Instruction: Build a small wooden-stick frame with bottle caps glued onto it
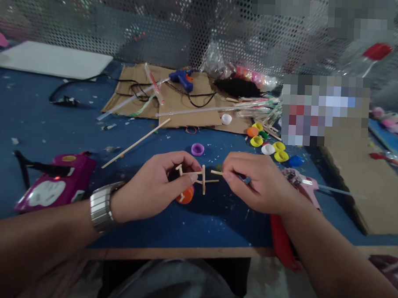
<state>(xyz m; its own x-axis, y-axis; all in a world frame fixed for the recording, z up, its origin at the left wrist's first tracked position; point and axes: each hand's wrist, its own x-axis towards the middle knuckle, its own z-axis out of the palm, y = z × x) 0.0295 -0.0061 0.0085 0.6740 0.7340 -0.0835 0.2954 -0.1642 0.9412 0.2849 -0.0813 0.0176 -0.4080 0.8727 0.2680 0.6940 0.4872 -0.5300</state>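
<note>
My left hand (154, 182), with a metal watch on its wrist, is closed around a small frame of wooden sticks (203, 180). An orange bottle cap (185, 196) shows just under the fingers; I cannot tell whether it is joined to the frame. Between thumb and fingertips, my right hand (257, 180) pinches a short wooden stick (217, 172), its tip pointing left at the frame with a small gap between them. Something bluish shows beneath the right fingers, too hidden to name. Beyond both hands lies a purple bottle cap (197, 149).
A long wooden stick (136, 142) and a magenta box (57, 182) lie left. Cardboard (187, 105) with a blue glue gun (182, 79) is behind. Several bottle caps (268, 149) sit back right, a pink glue gun (311, 187) beside my right forearm. Perforated metal (151, 28) stands at the back.
</note>
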